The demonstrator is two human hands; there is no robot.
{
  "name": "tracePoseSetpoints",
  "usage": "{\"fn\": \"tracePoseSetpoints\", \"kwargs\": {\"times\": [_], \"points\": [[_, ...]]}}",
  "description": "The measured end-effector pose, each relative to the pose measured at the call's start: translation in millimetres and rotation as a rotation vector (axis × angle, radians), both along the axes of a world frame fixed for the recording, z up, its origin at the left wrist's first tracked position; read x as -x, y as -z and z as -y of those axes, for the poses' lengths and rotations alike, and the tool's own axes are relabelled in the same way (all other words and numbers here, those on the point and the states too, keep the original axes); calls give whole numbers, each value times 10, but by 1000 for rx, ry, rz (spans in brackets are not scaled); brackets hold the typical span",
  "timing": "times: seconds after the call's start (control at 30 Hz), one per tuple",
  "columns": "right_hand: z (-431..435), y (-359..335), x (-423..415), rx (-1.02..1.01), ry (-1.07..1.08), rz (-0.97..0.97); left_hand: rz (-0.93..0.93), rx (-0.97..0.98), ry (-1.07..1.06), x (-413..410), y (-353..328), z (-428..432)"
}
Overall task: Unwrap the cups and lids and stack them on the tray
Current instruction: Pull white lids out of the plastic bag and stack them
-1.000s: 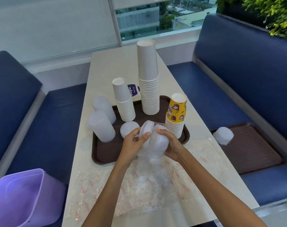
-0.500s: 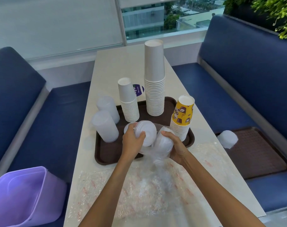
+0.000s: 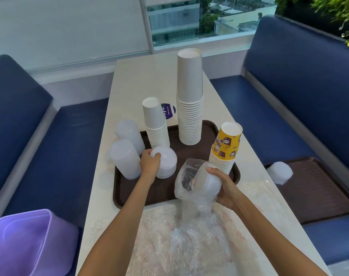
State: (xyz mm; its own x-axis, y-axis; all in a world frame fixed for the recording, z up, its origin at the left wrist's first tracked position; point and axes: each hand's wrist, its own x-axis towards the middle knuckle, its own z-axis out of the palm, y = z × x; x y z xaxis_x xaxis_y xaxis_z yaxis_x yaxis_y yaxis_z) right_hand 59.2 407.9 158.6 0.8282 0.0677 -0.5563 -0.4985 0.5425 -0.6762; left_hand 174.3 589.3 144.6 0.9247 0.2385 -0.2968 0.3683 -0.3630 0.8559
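Trays: two, the tray on the table and a spare tray on the right bench.
Paper cup stacks: three, all base-up on the tray: tall white stack, short white stack, yellow stack.
Clear stacks: two at the tray's left edge, the far clear stack and the near clear stack.
Lid stacks: three: tray lids under the left hand, bagged lids in the right hand, loose lids on the spare tray.
Hands: two.
Bags: one bag.
Wrap: one sheet of bubble wrap.
Bins: one purple bin.
Stickers: one sticker.
Benches: two, counting the left bench.
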Motion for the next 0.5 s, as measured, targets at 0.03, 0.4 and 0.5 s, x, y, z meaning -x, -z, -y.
{"fn": "tracePoseSetpoints", "kwargs": {"times": [0.03, 0.4, 0.5], "points": [[2, 7, -11, -2, 7, -8, -5, -38, 23, -21, 28, 1], [-35, 40, -88, -30, -31, -53, 35, -785, 307, -57, 243, 13], [-36, 46, -95, -28, -47, -70, 25, -786, 359, -37, 269, 30]]}}
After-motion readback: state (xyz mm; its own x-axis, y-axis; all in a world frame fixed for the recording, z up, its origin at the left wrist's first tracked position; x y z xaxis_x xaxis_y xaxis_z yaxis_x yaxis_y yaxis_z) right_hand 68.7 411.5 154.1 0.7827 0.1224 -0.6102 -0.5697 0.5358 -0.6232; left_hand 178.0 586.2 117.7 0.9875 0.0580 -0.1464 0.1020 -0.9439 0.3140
